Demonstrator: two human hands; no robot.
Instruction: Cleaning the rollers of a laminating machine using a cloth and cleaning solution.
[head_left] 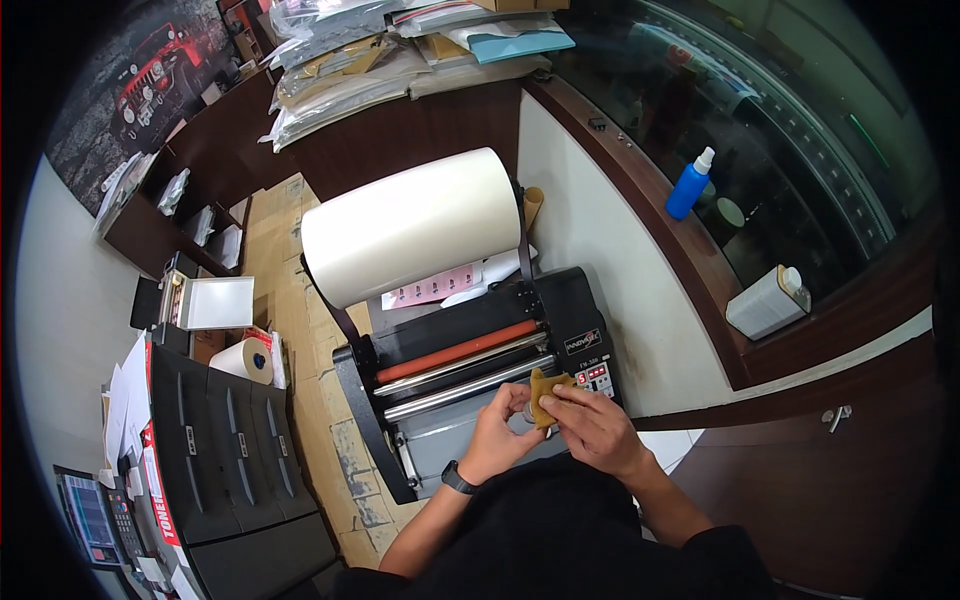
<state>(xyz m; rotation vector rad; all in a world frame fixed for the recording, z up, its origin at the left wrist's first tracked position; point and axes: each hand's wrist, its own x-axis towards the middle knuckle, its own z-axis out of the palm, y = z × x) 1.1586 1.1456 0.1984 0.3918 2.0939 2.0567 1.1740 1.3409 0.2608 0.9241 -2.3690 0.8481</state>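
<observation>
Over the front end of a black roller machine (575,300), near its control panel (596,378): one mustard-yellow cloth (543,402), bunched, between two bare hands. Right hand (600,422): fingers closed, thumb and fingertips pinching the cloth from its right side. Left hand (493,437): half curled at the cloth's left edge, thumb and fingers bent around a small pale item, mostly covered; how firm the hold is cannot be told. Left wrist: one dark watch (458,478). Machine fittings: one large white roll (410,228) mounted across the top; one orange roller (460,350); two shiny metal rollers (470,386) in front of it. Behind, under the large roll: one pink printed sheet (435,288). Right, on a brown ledge (630,180): one blue spray bottle (687,192), white-topped, upright; one white can (766,305). Left: one dark grey cabinet (215,480); one smaller cream roll (238,362). Far side: stacked plastic-wrapped sheets (350,85).
</observation>
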